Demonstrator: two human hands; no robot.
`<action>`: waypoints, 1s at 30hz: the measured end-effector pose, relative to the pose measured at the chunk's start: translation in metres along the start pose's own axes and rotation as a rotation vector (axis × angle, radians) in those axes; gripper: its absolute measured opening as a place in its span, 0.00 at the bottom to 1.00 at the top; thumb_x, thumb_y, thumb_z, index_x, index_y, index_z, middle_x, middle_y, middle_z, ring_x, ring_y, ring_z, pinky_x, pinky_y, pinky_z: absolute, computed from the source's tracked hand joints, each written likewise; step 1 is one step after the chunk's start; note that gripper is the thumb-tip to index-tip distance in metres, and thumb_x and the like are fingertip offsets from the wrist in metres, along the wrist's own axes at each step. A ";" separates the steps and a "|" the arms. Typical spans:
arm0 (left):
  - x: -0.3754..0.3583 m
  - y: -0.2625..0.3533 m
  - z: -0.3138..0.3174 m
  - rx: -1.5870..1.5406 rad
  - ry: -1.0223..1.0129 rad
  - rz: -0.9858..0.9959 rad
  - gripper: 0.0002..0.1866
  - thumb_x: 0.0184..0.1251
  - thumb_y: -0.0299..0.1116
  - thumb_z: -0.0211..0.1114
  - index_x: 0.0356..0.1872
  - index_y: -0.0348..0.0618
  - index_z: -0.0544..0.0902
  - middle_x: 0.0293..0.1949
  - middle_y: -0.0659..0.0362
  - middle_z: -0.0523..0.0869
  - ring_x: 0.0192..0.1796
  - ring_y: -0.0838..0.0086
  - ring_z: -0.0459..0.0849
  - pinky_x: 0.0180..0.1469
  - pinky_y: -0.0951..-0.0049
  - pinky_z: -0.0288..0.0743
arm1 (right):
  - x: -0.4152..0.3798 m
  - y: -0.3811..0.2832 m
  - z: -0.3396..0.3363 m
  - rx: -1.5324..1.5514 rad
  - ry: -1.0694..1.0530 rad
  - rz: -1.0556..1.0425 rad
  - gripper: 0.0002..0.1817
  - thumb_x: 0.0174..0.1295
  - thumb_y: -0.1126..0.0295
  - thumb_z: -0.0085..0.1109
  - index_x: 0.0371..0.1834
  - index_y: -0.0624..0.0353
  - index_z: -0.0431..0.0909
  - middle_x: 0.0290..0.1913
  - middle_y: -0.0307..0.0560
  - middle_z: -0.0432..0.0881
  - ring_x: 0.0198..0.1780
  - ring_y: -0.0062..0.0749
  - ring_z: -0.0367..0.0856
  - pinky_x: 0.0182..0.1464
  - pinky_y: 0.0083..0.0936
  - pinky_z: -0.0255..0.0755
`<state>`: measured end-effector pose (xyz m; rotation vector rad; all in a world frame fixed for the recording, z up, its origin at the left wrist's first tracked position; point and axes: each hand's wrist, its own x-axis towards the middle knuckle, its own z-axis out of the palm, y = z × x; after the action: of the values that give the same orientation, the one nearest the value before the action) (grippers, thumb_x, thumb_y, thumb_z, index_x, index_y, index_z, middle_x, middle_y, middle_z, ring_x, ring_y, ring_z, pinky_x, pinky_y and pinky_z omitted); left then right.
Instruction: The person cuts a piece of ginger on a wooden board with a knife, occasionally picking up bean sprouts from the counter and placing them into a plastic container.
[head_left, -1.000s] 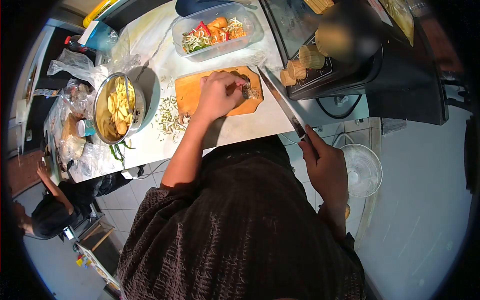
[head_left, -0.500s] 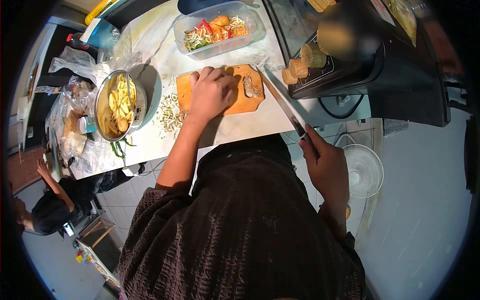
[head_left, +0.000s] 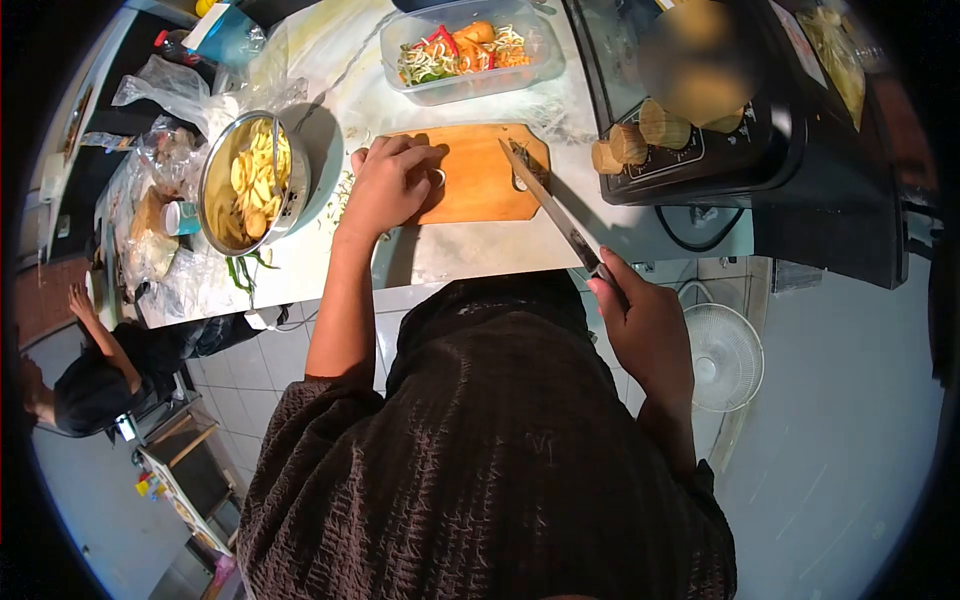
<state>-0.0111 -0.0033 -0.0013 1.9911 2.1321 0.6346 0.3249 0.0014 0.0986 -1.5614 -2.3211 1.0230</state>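
Note:
My left hand (head_left: 385, 188) rests at the left end of an orange-brown wooden cutting board (head_left: 480, 180), its fingers curled; a small pale spot shows by the fingertips, but whatever they hold is hidden. In my right hand (head_left: 645, 325) is a long-bladed knife (head_left: 555, 212), gripped by the handle. The blade points away from me and its tip lies over the slot at the board's right end. Bean sprouts (head_left: 341, 203) are scattered on the counter left of the board, partly behind my left hand. Beyond the board stands a clear plastic container (head_left: 470, 85) with sprouts, red strips and orange pieces.
A metal bowl (head_left: 290, 200) of yellow cut pieces stands on the left, near green vegetable bits (head_left: 243, 270). Plastic bags (head_left: 165, 150) crowd the counter behind it. A black appliance with wooden knobs (head_left: 660, 125) is at the right, a white fan (head_left: 725, 355) below. Another person (head_left: 95, 385) is far left.
My left hand has slid left across the board to its end, uncovering more wood. The knife tip has come from beside the board to over its right end. The view has shifted slightly.

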 end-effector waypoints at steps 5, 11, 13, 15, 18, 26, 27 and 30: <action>-0.005 -0.007 0.004 -0.069 -0.034 0.075 0.09 0.60 0.32 0.70 0.42 0.53 0.89 0.43 0.62 0.84 0.53 0.64 0.78 0.54 0.60 0.60 | 0.007 -0.004 0.000 -0.008 -0.044 0.003 0.20 0.70 0.64 0.62 0.62 0.60 0.80 0.32 0.57 0.86 0.30 0.47 0.87 0.36 0.33 0.76; -0.010 0.000 0.015 -0.082 0.052 -0.014 0.05 0.63 0.36 0.71 0.36 0.48 0.88 0.41 0.61 0.85 0.51 0.64 0.79 0.53 0.59 0.61 | 0.014 -0.013 0.002 0.000 -0.088 0.007 0.20 0.72 0.59 0.58 0.60 0.61 0.80 0.32 0.62 0.85 0.36 0.59 0.85 0.38 0.48 0.75; -0.011 0.006 0.018 -0.070 0.082 -0.033 0.05 0.62 0.35 0.71 0.36 0.47 0.88 0.41 0.61 0.85 0.50 0.63 0.79 0.53 0.59 0.61 | 0.016 -0.014 0.004 0.002 -0.090 0.003 0.20 0.72 0.59 0.58 0.60 0.61 0.80 0.33 0.62 0.85 0.36 0.60 0.85 0.38 0.48 0.75; -0.013 0.015 0.020 -0.002 0.127 -0.109 0.06 0.61 0.35 0.70 0.36 0.47 0.88 0.41 0.60 0.85 0.49 0.62 0.79 0.52 0.57 0.61 | 0.018 -0.013 0.009 -0.003 -0.070 -0.054 0.20 0.72 0.60 0.59 0.59 0.61 0.80 0.33 0.62 0.85 0.37 0.60 0.85 0.39 0.49 0.76; -0.013 0.026 0.030 0.039 0.166 -0.213 0.08 0.59 0.37 0.70 0.37 0.46 0.88 0.40 0.58 0.85 0.49 0.60 0.79 0.52 0.55 0.61 | 0.020 -0.020 0.013 0.001 -0.104 -0.002 0.18 0.69 0.65 0.62 0.59 0.61 0.81 0.32 0.62 0.85 0.32 0.55 0.86 0.36 0.39 0.76; -0.019 0.043 0.046 0.085 0.323 -0.333 0.09 0.58 0.39 0.72 0.29 0.44 0.86 0.37 0.58 0.84 0.49 0.59 0.76 0.52 0.53 0.60 | 0.018 -0.018 0.030 -0.061 -0.117 -0.101 0.20 0.72 0.60 0.58 0.60 0.62 0.79 0.29 0.64 0.84 0.33 0.61 0.85 0.36 0.47 0.78; -0.020 0.044 0.047 0.085 0.322 -0.336 0.09 0.58 0.39 0.72 0.29 0.44 0.86 0.37 0.58 0.84 0.49 0.59 0.76 0.52 0.53 0.60 | 0.018 -0.016 0.032 -0.068 -0.112 -0.110 0.20 0.72 0.60 0.58 0.60 0.62 0.79 0.28 0.63 0.84 0.33 0.60 0.85 0.36 0.47 0.78; -0.021 0.046 0.047 0.068 0.324 -0.312 0.09 0.57 0.39 0.72 0.28 0.44 0.86 0.35 0.58 0.84 0.49 0.59 0.75 0.51 0.53 0.59 | 0.018 -0.016 0.033 -0.094 -0.109 -0.120 0.20 0.72 0.60 0.58 0.59 0.62 0.79 0.27 0.63 0.84 0.32 0.59 0.85 0.35 0.47 0.78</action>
<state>0.0515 -0.0134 -0.0284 1.6198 2.6111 0.8868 0.2886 -0.0015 0.0793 -1.4101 -2.5364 1.0071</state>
